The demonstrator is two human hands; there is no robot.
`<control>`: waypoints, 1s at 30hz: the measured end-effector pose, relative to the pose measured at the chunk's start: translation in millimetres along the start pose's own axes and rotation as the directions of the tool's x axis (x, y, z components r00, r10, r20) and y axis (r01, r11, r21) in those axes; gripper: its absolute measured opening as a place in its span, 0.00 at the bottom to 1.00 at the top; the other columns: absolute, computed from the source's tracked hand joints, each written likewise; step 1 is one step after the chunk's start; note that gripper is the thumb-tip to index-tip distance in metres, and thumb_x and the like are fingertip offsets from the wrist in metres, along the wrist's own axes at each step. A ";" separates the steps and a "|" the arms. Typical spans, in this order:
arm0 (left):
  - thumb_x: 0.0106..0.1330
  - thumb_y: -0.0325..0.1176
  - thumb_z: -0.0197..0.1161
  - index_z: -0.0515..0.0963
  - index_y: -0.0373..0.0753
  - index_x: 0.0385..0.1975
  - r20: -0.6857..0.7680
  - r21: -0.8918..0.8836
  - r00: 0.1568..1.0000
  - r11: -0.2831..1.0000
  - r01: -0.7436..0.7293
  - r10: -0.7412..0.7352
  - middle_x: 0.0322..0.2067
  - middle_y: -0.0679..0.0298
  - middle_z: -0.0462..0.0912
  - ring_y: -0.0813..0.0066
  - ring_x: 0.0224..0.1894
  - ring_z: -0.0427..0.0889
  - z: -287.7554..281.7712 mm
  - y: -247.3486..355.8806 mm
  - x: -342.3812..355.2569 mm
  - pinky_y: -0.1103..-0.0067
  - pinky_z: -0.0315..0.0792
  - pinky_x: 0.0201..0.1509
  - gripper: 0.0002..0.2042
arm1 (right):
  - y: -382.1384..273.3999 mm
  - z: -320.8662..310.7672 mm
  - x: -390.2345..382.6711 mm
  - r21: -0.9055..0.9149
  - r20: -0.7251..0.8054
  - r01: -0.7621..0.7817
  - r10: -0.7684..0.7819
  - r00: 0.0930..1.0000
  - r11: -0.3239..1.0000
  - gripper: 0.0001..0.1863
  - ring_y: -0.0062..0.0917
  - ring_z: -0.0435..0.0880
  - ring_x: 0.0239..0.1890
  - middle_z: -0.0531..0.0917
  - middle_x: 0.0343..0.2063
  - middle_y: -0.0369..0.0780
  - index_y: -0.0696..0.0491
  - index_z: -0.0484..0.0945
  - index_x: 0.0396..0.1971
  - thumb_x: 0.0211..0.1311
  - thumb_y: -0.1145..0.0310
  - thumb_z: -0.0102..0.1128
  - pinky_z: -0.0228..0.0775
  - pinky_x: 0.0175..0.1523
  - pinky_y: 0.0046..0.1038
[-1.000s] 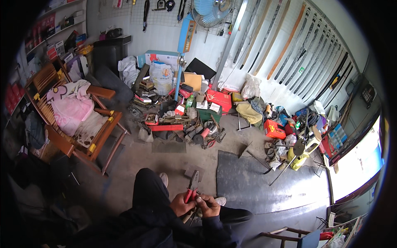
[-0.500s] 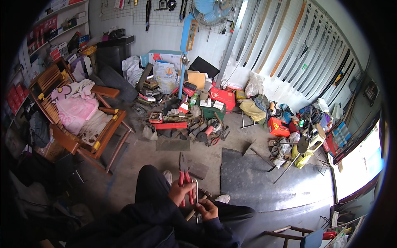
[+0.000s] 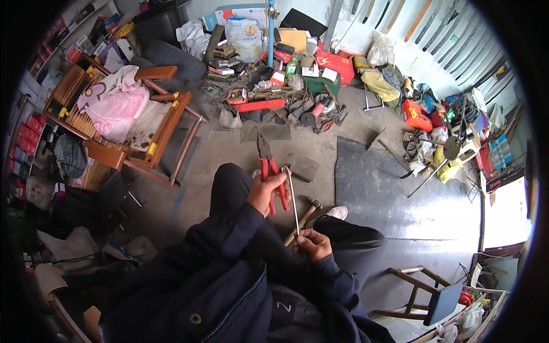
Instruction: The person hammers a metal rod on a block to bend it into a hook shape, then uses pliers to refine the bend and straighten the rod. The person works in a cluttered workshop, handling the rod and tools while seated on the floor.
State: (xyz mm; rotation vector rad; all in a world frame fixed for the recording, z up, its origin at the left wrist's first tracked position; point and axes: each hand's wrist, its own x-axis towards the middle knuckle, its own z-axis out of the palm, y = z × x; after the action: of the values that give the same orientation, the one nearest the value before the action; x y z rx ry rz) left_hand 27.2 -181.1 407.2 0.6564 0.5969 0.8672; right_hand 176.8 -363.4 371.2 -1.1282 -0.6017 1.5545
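My left hand is closed around the red handles of a pair of pliers, whose dark jaws point up and away from me. In my right hand is the lower end of a thin silver metal rod, pinched between thumb and fingers. The rod's bent, hooked top lies beside the pliers' right handle, close to my left fingers; whether they touch it I cannot tell. Below the rod, between my legs, lies a hammer with a wooden handle, partly hidden by my right hand.
A flat dark block lies on the floor beyond my hands. Farther off are piled tools with a long red box. A wooden chair with a pink cloth stands left. A dark mat and a small stool are at right.
The view has tilted downward, so the room sits higher in the picture. My hands are farther apart, and more of the rod shows between them. The pliers stay in my left hand.
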 end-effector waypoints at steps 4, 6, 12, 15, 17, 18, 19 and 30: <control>0.68 0.33 0.61 0.76 0.34 0.43 -0.026 0.025 1.000 1.000 0.003 -0.003 0.28 0.61 0.80 0.72 0.26 0.81 -5.1 -4.3 2.0 0.76 0.77 0.32 0.10 | -0.2 0.1 -0.1 0.079 -0.006 -0.037 0.037 0.999 0.996 0.10 0.23 0.81 0.27 0.83 0.28 0.38 0.61 0.80 0.40 0.66 0.70 0.62 0.74 0.36 0.24; 0.68 0.32 0.61 0.75 0.34 0.43 -0.066 0.040 0.998 0.999 0.018 -0.015 0.28 0.61 0.80 0.71 0.26 0.82 -8.3 -6.8 3.3 0.75 0.78 0.32 0.10 | 0.9 -1.6 0.2 0.107 -0.004 -0.065 0.066 0.998 0.992 0.10 0.23 0.81 0.27 0.83 0.28 0.38 0.61 0.80 0.41 0.66 0.70 0.62 0.74 0.36 0.24; 0.68 0.32 0.61 0.74 0.35 0.42 -0.044 0.004 0.999 1.000 0.006 -0.006 0.28 0.61 0.80 0.70 0.25 0.81 -16.6 -7.3 8.3 0.74 0.77 0.31 0.09 | 2.8 -7.3 1.8 0.110 -0.011 -0.171 0.173 0.985 0.979 0.13 0.23 0.83 0.28 0.84 0.28 0.38 0.61 0.81 0.43 0.67 0.66 0.62 0.75 0.37 0.24; 0.69 0.32 0.60 0.74 0.36 0.42 -0.060 0.015 0.998 1.000 0.002 -0.001 0.29 0.62 0.79 0.70 0.25 0.81 -17.5 -5.9 9.5 0.74 0.77 0.31 0.08 | 2.2 -8.2 1.9 0.112 0.018 -0.174 0.173 0.985 0.978 0.14 0.23 0.83 0.29 0.83 0.29 0.38 0.61 0.81 0.43 0.68 0.64 0.61 0.75 0.38 0.24; 0.69 0.32 0.60 0.74 0.36 0.41 -0.063 0.008 0.998 1.000 0.002 -0.001 0.29 0.62 0.79 0.70 0.25 0.81 -18.2 -4.7 10.5 0.74 0.77 0.31 0.08 | 1.6 -8.4 1.7 0.090 0.008 -0.198 0.198 0.980 0.976 0.15 0.24 0.82 0.29 0.83 0.29 0.39 0.62 0.81 0.43 0.69 0.64 0.60 0.74 0.37 0.24; 0.69 0.33 0.60 0.74 0.37 0.41 -0.061 0.007 0.998 1.000 -0.003 0.003 0.28 0.62 0.78 0.70 0.25 0.80 -18.8 -4.1 11.4 0.74 0.76 0.31 0.08 | 1.3 -8.6 1.8 0.092 0.007 -0.197 0.197 0.980 0.976 0.14 0.24 0.81 0.28 0.83 0.29 0.40 0.63 0.80 0.42 0.69 0.65 0.59 0.73 0.36 0.24; 0.69 0.33 0.60 0.74 0.37 0.41 -0.058 0.001 0.998 1.000 0.002 -0.002 0.28 0.62 0.78 0.70 0.25 0.80 -19.6 -3.3 12.1 0.74 0.76 0.31 0.08 | 1.4 -8.1 1.3 0.119 0.016 -0.213 0.213 0.977 0.970 0.14 0.25 0.80 0.27 0.83 0.29 0.41 0.64 0.80 0.42 0.69 0.66 0.58 0.72 0.34 0.24; 0.70 0.34 0.59 0.75 0.37 0.39 -0.086 -0.011 0.995 0.998 0.055 -0.056 0.29 0.63 0.78 0.70 0.29 0.79 -30.2 -2.0 14.2 0.73 0.74 0.36 0.07 | -9.8 -4.8 -2.9 0.203 0.158 -0.214 0.184 0.970 0.956 0.14 0.25 0.81 0.31 0.83 0.32 0.40 0.65 0.78 0.46 0.67 0.71 0.61 0.75 0.38 0.25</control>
State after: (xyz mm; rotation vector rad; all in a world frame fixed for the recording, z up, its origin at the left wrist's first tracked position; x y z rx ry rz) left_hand 14.2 -162.1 383.1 0.5939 0.6854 0.8485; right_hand 185.5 -364.0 378.3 -0.9419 -0.4039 1.8360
